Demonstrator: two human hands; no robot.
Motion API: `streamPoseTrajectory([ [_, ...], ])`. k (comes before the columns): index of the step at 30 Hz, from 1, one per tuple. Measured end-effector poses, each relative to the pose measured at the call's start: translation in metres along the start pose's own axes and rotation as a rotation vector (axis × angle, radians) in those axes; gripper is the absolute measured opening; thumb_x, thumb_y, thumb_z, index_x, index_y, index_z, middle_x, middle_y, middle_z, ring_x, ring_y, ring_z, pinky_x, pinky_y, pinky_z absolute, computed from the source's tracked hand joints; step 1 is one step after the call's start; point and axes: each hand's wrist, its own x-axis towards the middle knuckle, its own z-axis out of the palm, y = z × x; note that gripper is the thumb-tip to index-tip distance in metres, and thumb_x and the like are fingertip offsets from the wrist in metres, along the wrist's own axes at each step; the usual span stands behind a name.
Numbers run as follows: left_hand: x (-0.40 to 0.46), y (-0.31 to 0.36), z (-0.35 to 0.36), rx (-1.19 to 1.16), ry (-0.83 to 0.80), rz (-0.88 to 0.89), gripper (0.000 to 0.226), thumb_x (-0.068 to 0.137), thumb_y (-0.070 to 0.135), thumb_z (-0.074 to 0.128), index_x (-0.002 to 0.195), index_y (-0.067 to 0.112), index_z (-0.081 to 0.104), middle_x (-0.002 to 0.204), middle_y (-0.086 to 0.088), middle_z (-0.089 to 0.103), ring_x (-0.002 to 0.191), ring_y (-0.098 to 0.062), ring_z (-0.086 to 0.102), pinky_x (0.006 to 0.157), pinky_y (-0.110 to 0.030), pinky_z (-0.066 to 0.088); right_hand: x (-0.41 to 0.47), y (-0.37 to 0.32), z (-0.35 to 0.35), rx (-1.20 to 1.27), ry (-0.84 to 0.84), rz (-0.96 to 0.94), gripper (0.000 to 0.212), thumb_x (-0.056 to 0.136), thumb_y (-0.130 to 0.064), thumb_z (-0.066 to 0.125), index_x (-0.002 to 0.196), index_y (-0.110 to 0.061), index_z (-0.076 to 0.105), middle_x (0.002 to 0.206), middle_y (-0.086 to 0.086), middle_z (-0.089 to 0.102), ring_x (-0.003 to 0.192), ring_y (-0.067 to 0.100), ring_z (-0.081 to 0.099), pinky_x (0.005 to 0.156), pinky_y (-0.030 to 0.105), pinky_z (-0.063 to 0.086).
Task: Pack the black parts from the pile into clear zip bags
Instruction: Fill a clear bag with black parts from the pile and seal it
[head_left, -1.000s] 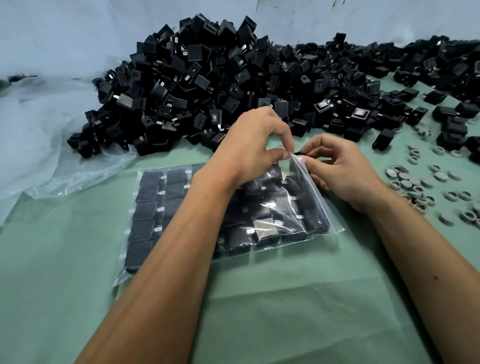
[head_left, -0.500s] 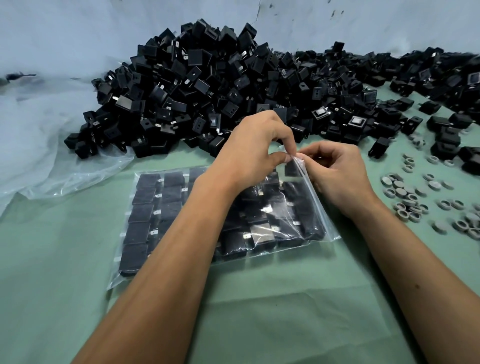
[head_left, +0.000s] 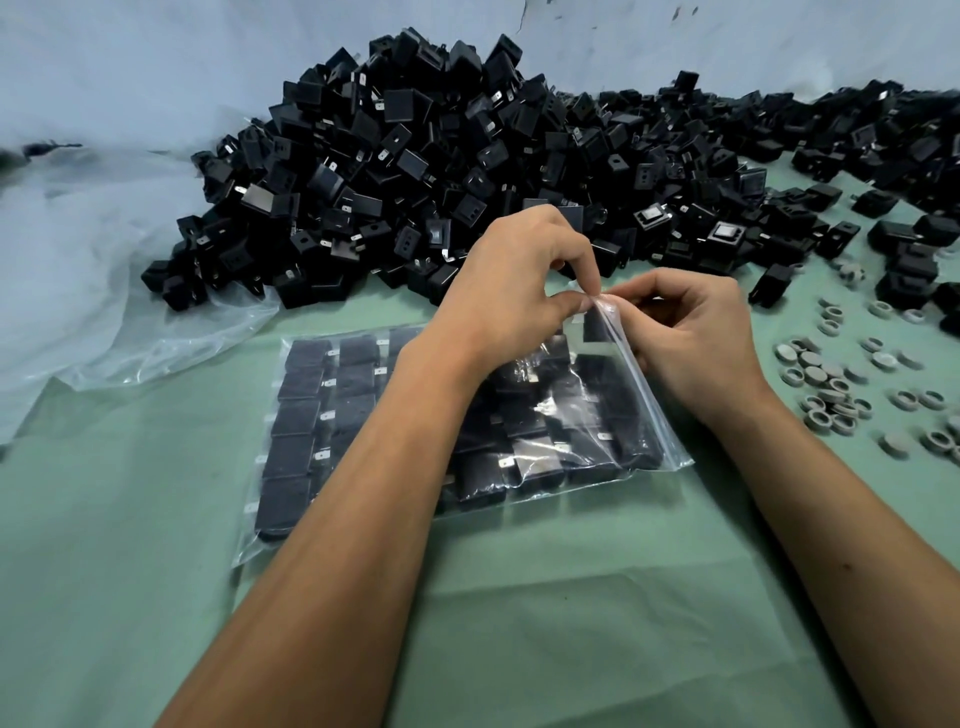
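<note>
A clear zip bag (head_left: 644, 431) lies flat on the green cloth, filled with rows of black parts (head_left: 301, 421). My left hand (head_left: 514, 280) pinches the bag's zip edge at its far right corner between thumb and forefinger. My right hand (head_left: 696, 338) pinches the same edge right beside it, fingers curled. My left forearm crosses over the middle of the bag and hides part of it. A big pile of loose black parts (head_left: 467, 156) rises behind the bag.
The green cloth (head_left: 519, 623) covers the table. Crumpled clear plastic sheeting (head_left: 104, 291) lies at the left. Several small grey rings and caps (head_left: 831, 384) are scattered at the right. More black parts (head_left: 904, 249) spread along the far right.
Both hands have stayed at the bag's far right corner; the right hand has closed in so both now pinch the zip edge together. The view has tilted slightly.
</note>
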Motion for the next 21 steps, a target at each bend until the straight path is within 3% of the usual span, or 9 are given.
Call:
streamPoseTrajectory([
  [4,0.0,-0.001,0.001,0.01,-0.004,-0.002,0.012,0.081,0.019,0.084,0.087,0.027,0.077,0.105,0.009,0.062,0.103,-0.01,0.059,0.088,-0.032,0.053,0.001,0.002,0.003,0.056,-0.04,0.056,0.013,0.09,-0.026,0.081,0.09,-0.014,0.08,0.077,0.007,0.076,0.061,0.015,0.068,0.055,0.025,0.057],
  [15,0.0,-0.005,0.005,-0.001,-0.001,-0.028,0.012,0.082,0.017,0.082,0.091,0.023,0.076,0.103,0.005,0.063,0.098,-0.013,0.06,0.086,-0.038,0.054,0.004,0.012,0.004,-0.027,-0.116,0.17,0.022,0.091,-0.045,0.077,0.092,-0.023,0.081,0.083,0.0,0.079,0.08,0.025,0.076,0.076,0.046,0.063],
  [21,-0.005,-0.03,-0.011,0.046,-0.11,-0.231,0.012,0.083,0.029,0.084,0.082,0.034,0.073,0.091,0.019,0.062,0.089,-0.001,0.059,0.087,-0.033,0.055,0.005,0.013,0.004,-0.075,-0.115,0.191,0.015,0.096,-0.036,0.074,0.092,-0.024,0.081,0.084,-0.006,0.079,0.082,0.014,0.074,0.08,0.039,0.061],
])
